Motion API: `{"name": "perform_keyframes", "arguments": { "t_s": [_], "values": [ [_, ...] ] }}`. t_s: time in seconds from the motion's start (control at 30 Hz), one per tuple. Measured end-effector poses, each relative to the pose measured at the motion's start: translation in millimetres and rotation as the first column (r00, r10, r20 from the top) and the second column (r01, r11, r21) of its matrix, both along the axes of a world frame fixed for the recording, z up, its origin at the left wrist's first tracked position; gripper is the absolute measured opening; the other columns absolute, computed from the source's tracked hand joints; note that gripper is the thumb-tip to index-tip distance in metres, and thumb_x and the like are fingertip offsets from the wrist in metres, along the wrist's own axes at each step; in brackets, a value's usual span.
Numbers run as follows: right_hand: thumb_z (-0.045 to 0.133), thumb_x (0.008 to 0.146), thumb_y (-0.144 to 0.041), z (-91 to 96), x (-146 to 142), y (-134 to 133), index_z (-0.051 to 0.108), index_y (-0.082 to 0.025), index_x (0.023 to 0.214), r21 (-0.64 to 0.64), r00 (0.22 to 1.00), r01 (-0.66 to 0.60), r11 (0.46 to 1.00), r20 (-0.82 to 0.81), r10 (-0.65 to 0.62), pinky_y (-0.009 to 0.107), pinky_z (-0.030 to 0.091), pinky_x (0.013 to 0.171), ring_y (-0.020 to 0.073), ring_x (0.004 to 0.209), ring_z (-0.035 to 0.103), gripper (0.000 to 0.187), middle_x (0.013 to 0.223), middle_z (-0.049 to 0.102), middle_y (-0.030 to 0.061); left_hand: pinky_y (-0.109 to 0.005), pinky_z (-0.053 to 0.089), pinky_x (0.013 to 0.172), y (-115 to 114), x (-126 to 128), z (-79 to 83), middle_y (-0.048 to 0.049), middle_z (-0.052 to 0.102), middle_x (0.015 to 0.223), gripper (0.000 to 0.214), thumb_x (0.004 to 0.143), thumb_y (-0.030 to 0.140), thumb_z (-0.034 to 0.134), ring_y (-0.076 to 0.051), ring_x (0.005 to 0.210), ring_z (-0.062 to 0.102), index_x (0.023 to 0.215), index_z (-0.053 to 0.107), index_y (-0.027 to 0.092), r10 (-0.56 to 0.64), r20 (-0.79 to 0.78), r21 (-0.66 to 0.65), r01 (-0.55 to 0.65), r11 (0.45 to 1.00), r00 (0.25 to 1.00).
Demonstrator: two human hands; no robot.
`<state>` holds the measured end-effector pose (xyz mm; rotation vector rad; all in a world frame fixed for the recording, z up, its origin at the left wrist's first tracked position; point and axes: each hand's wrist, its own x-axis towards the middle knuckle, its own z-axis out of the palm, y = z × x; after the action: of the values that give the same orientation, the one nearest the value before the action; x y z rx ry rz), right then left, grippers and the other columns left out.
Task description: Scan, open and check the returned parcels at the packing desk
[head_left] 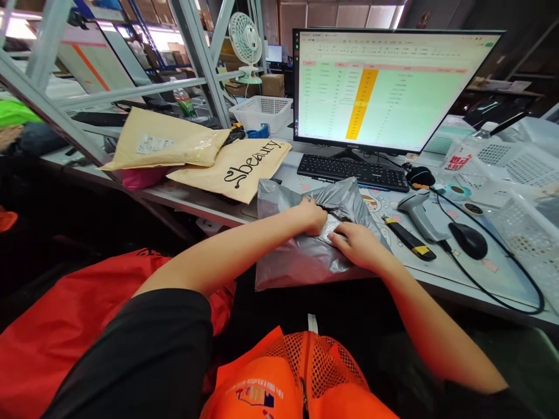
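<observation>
A silver-grey plastic mailing bag (pixel 297 262) lies at the desk's front edge, its near part hanging over. There is a slit in its upper face, and something whitish and shiny, perhaps bubble wrap (pixel 331 226), shows through. My left hand (pixel 313 216) is closed on the bag's plastic at the left side of the slit, fingers curled. Opposite it, my right hand (pixel 356 243) grips the right edge, thumb on top and fingertips partly hidden in the opening. Just right of the bag lies a black and yellow utility knife (pixel 408 237).
Two padded envelopes (pixel 253 166) lie left of the bag. Behind it stand a keyboard (pixel 351 171) and a monitor (pixel 393 87). At the right are a barcode scanner (pixel 421 215), its looping cable, a mouse (pixel 468 240) and white baskets (pixel 510 157). A metal frame (pixel 201 64) rises at the left.
</observation>
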<state>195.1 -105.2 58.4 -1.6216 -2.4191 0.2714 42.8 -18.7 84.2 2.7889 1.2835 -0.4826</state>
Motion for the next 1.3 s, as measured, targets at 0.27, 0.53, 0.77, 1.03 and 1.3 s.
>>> {"name": "perform_keyframes", "arguments": {
  "t_s": [0.27,0.53,0.77,1.03,1.3],
  "values": [
    [0.056,0.103,-0.041,-33.4,16.8,-47.3,0.067,-0.018,0.1,0.151,0.995,-0.104,0.983,0.007,0.104,0.048,0.049,0.102,0.0316,0.116,0.06,0.026,0.127,0.066,0.0164,-0.048,0.045,0.105,-7.8,-6.1,-2.6,-0.0235,0.072,0.126,0.054,0.086,0.045,0.077,-0.042,0.129,0.058,0.128,0.07,0.011,-0.137,0.017,0.075,0.135,0.988,0.99],
    [0.058,0.101,-0.041,-45.8,15.8,-39.0,0.064,-0.018,0.107,0.189,0.993,-0.077,0.979,-0.071,0.092,0.052,0.044,0.112,0.035,0.132,0.054,0.025,0.143,0.058,0.0187,-0.044,0.047,0.099,-17.5,-13.5,-9.2,-0.0191,0.075,0.12,0.029,0.097,0.021,0.057,-0.036,0.124,0.061,0.121,0.07,0.013,-0.207,0.133,0.182,0.181,0.966,0.969],
    [0.066,0.093,-0.048,-51.0,16.9,-35.1,0.044,-0.017,0.148,0.239,0.972,0.036,0.97,-0.235,0.022,0.048,0.047,0.1,0.0331,0.112,0.06,0.067,0.123,0.064,0.0157,-0.031,0.048,0.094,-13.8,-24.2,10.9,-0.0054,0.078,0.11,0.021,0.091,0.03,0.062,-0.025,0.108,0.067,0.104,0.077,0.024,-0.244,0.306,-0.189,0.31,0.932,0.92],
    [0.067,0.095,-0.05,-59.3,18.5,-45.3,0.068,-0.023,0.101,0.371,0.983,0.084,0.925,-0.186,-0.015,0.045,0.046,0.093,0.0304,0.1,0.058,0.028,0.098,0.065,0.0102,-0.028,0.049,0.095,-11.5,-24.6,0.0,-0.0055,0.078,0.12,0.022,0.092,0.025,0.058,-0.022,0.11,0.07,0.098,0.079,0.023,-0.152,0.33,-0.222,0.233,0.947,0.932],
    [0.063,0.096,-0.036,-61.5,23.2,-57.9,0.05,-0.021,0.139,0.352,0.965,0.061,0.934,-0.261,0.035,0.047,0.049,0.098,0.0316,0.114,0.063,0.047,0.126,0.067,0.0144,-0.033,0.05,0.093,-22.5,-10.4,4.6,-0.0096,0.077,0.116,0.041,0.092,0.057,0.062,-0.026,0.105,0.068,0.105,0.081,0.023,-0.146,0.333,-0.282,0.246,0.927,0.931]
  ]
}}
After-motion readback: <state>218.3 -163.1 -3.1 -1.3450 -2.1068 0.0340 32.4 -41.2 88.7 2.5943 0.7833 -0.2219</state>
